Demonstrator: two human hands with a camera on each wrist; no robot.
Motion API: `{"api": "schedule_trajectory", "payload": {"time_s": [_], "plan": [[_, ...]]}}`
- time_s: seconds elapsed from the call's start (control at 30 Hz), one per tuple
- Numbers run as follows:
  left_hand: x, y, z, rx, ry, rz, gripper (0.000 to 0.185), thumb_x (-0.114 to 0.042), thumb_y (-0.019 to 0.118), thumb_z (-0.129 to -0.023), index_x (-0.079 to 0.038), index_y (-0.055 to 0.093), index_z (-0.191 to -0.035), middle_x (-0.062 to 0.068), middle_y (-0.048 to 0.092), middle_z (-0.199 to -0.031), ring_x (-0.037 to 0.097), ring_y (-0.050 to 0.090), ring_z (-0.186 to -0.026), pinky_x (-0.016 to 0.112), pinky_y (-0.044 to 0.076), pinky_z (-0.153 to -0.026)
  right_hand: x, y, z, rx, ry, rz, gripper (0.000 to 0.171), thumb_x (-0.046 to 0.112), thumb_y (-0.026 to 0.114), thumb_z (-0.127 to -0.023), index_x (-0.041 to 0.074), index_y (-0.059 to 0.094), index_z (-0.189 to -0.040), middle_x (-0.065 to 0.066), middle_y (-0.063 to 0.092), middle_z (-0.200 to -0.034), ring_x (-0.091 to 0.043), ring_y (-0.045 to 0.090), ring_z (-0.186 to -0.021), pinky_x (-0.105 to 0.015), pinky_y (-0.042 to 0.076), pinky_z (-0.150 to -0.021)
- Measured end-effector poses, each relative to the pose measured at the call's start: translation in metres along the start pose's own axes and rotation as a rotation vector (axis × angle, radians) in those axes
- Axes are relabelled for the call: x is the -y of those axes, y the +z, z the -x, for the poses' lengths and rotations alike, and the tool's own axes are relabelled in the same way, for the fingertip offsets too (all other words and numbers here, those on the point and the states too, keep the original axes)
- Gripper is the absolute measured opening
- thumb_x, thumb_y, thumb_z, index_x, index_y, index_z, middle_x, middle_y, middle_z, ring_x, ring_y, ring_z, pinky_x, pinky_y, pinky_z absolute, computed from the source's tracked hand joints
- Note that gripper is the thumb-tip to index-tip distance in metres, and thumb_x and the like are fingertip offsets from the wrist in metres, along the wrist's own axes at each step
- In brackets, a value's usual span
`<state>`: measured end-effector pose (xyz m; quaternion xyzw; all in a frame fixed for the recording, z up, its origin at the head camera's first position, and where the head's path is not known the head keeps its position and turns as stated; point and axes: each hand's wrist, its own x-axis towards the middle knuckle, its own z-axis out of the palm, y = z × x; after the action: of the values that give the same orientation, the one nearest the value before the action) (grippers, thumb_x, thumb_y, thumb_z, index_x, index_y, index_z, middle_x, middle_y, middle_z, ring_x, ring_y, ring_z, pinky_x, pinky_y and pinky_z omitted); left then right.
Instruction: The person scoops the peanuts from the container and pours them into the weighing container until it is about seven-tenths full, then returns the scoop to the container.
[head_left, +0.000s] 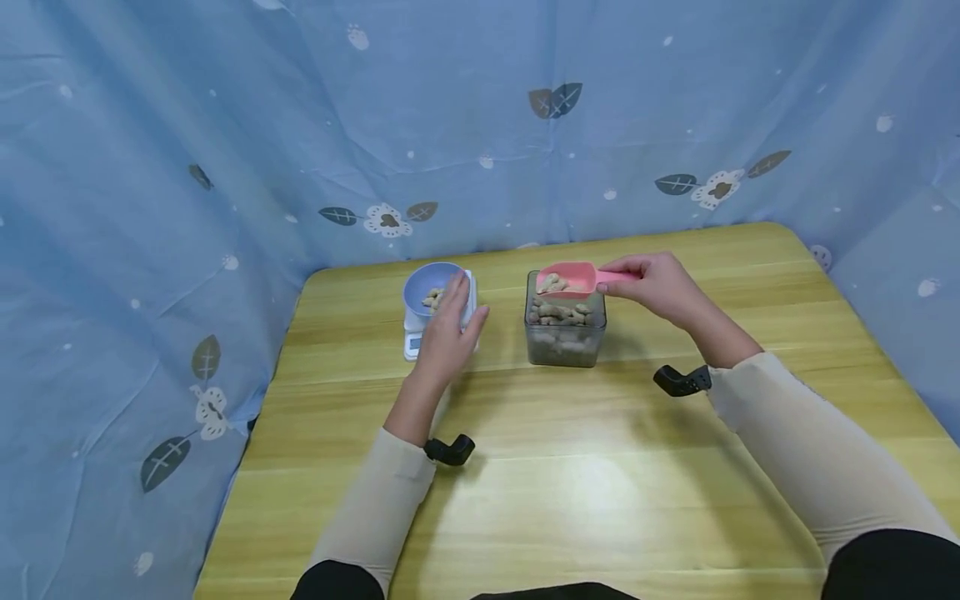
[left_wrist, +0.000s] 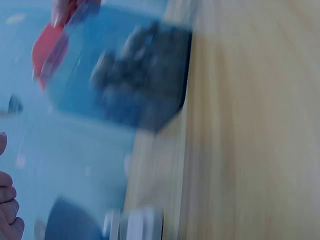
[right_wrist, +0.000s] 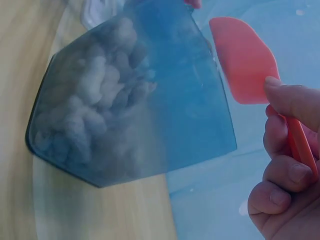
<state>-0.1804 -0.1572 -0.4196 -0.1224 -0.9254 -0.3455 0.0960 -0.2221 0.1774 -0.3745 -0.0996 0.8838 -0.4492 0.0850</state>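
Peanuts (head_left: 557,283) fill the pink scoop (head_left: 567,280), which the right hand (head_left: 660,287) grips by its handle, fingers curled around it, just above the clear container (head_left: 564,333) of peanuts on the bench (head_left: 600,467). Left hand (head_left: 447,333) has relaxed, nearly straight fingers resting against the blue bowl (head_left: 431,287), which sits on a small white scale (head_left: 414,342) left of the container. Some peanuts already lie in the bowl.
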Motion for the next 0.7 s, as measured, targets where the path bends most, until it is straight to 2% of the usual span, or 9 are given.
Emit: {"api": "schedule_trajectory", "payload": {"time_s": [0.17, 0.33, 0.47, 0.7], "plan": [[0.036, -0.022, 0.000, -0.071, -0.117, -0.036, 0.068, -0.046, 0.044, -0.103, -0.007, 0.027, -0.156, 0.004, 0.015, -0.166, 0.027, 0.018, -0.151, 0.050, 0.022, -0.122, 0.009, 0.002, -0.006, -0.001, 0.001, 0.005, 0.056, 0.051, 0.073, -0.084, 0.013, 0.068, -0.125, -0.011, 0.068, -0.121, -0.021, 0.059, -0.097, -0.032, 0.049, -0.077], [0.065, -0.032, 0.003, -0.084, -0.229, -0.033, 0.070, -0.048, 0.043, -0.103, -0.009, 0.023, -0.157, 0.000, 0.010, -0.166, 0.024, 0.014, -0.152, 0.047, 0.020, -0.123, 0.017, 0.008, -0.010, 0.003, -0.018, -0.018, 0.053, 0.044, 0.074, -0.086, 0.009, 0.068, -0.125, -0.014, 0.070, -0.118, -0.021, 0.059, -0.093, -0.031, 0.049, -0.074], [0.076, -0.034, 0.004, -0.072, -0.267, -0.016, 0.069, -0.047, 0.044, -0.103, -0.008, 0.024, -0.156, 0.003, 0.012, -0.166, 0.028, 0.017, -0.151, 0.048, 0.020, -0.123, 0.021, 0.012, -0.013, 0.002, -0.032, -0.013, 0.050, 0.042, 0.074, -0.087, 0.010, 0.069, -0.124, -0.013, 0.070, -0.116, -0.020, 0.058, -0.089, -0.031, 0.048, -0.072], [0.085, -0.031, 0.004, -0.076, -0.280, -0.005, 0.068, -0.044, 0.045, -0.102, -0.005, 0.029, -0.155, 0.008, 0.019, -0.164, 0.033, 0.023, -0.149, 0.050, 0.021, -0.122, 0.029, 0.023, -0.021, 0.004, -0.050, -0.029, 0.047, 0.042, 0.074, -0.087, 0.013, 0.070, -0.123, -0.010, 0.071, -0.115, -0.022, 0.051, -0.082, -0.032, 0.042, -0.066]]}}
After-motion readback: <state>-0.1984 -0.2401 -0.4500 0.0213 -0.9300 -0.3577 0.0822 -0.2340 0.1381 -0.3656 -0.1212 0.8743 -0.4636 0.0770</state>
